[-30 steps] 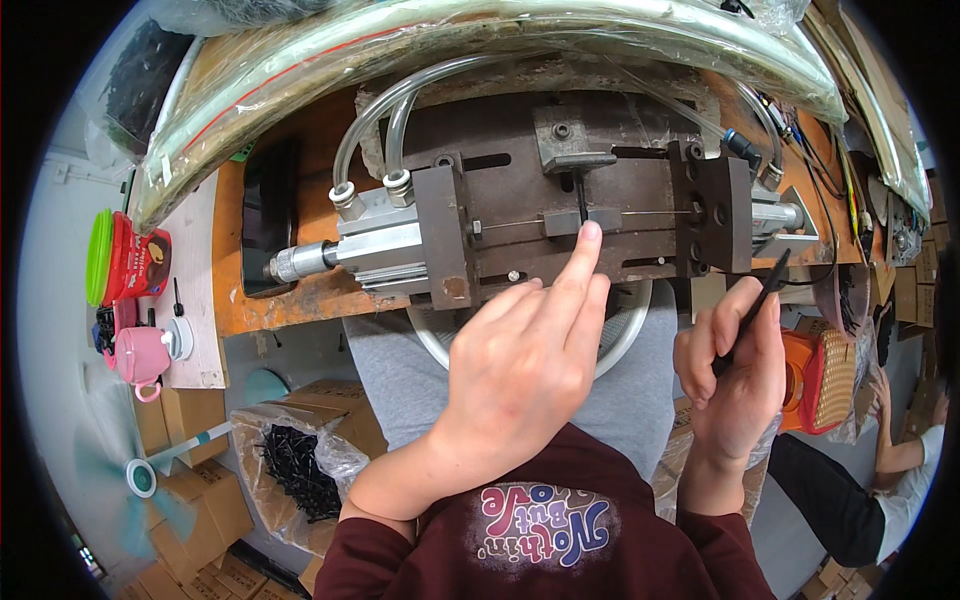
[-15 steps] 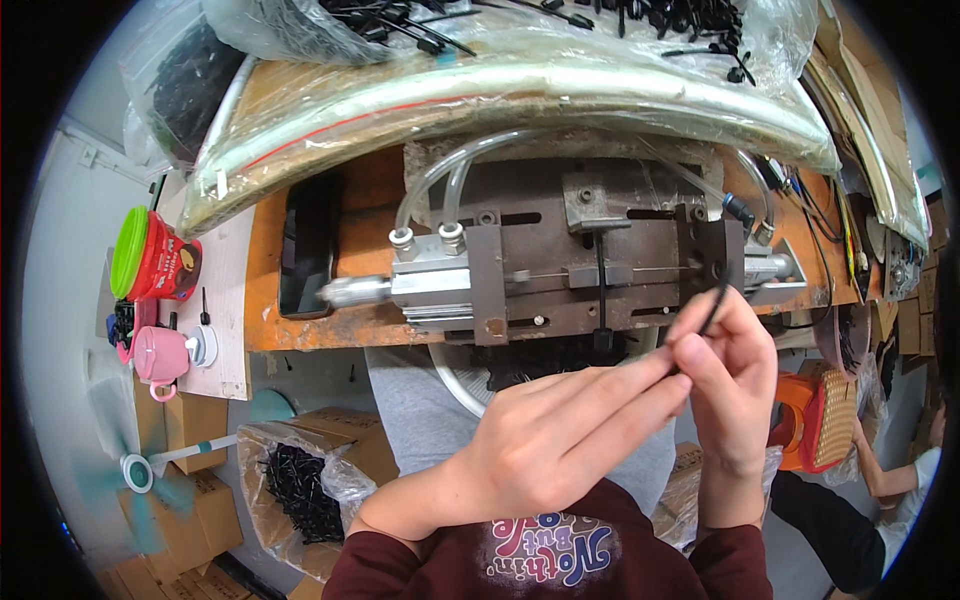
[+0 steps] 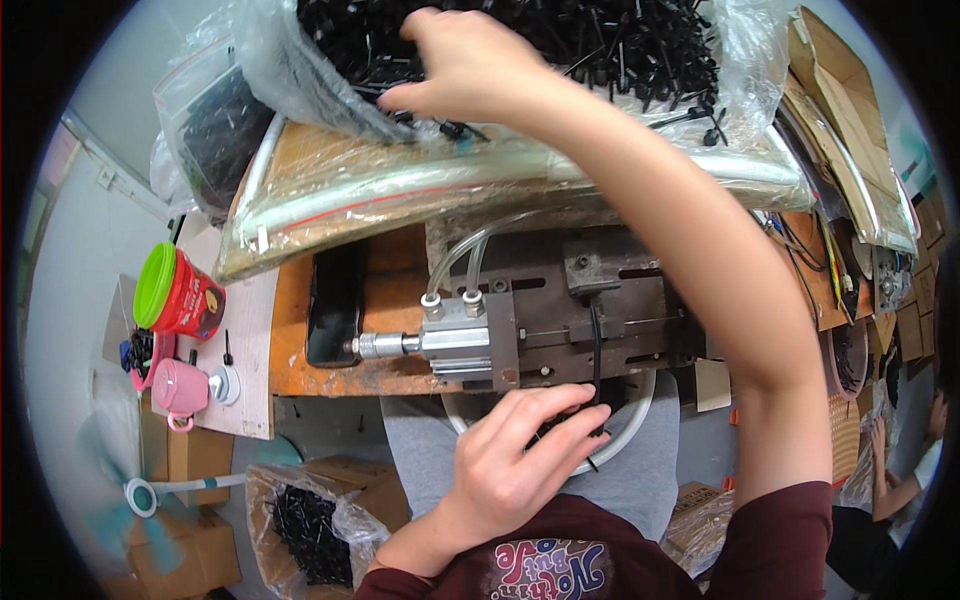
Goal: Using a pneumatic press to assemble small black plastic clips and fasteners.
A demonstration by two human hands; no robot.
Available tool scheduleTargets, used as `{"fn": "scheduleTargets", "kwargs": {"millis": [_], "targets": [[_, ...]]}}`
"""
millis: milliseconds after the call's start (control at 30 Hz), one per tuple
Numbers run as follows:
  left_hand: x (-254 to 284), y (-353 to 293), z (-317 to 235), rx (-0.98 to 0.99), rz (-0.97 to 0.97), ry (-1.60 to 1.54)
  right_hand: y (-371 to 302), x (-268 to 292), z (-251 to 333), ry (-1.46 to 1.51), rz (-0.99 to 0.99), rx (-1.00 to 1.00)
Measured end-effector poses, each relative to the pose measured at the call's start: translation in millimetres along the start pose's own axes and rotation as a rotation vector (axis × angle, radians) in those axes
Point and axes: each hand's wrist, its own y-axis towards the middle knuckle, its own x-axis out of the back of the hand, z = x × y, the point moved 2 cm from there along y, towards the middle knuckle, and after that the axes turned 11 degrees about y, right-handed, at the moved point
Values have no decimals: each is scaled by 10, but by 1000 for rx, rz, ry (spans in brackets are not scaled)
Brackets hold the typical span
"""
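Two hands are at work, well apart. The right hand (image 3: 465, 65) reaches far up into a clear plastic bag (image 3: 740, 40) heaped with black parts (image 3: 600, 40); its fingers are curled down together over the heap, and whether anything is pinched under them cannot be told. The left hand (image 3: 515, 450) sits low, fingertips pressed together around a thin black strap (image 3: 596, 350) that runs up from them into the slot of the metal press (image 3: 590, 310).

To do this well, I judge the left fingers should keep the strap straight and snug in the slot, clear of the moving block, while the right picks one part only, by its end, so it comes free of the tangle.

Counted: one press, with one silver cylinder (image 3: 450, 340) just left of the left fingertips and two clear hoses (image 3: 455, 260) rising from it; one phone (image 3: 335, 305) further left; one red tub (image 3: 180, 295) and one pink cup (image 3: 180, 388) far left; one second bag of black parts (image 3: 305, 520) below. Loose parts are too many to count.
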Motion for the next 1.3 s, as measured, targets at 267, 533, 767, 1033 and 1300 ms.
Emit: {"fn": "scheduleTargets", "kwargs": {"millis": [267,533,767,1033,1300], "targets": [[-41,-59,17,-65,78,-24,472,-572,172,-49,366,-432],[-44,-84,58,-60,89,-50,568,-268,-323,-15,492,-207],[-103,-72,66,-69,95,-74,185,428,-584,121,675,-211],[-148,-48,60,-43,57,-38,-105,1051,-712,163,553,-15],[-292,-79,104,-47,53,225,-701,1240,-436,-53,271,176]]}}
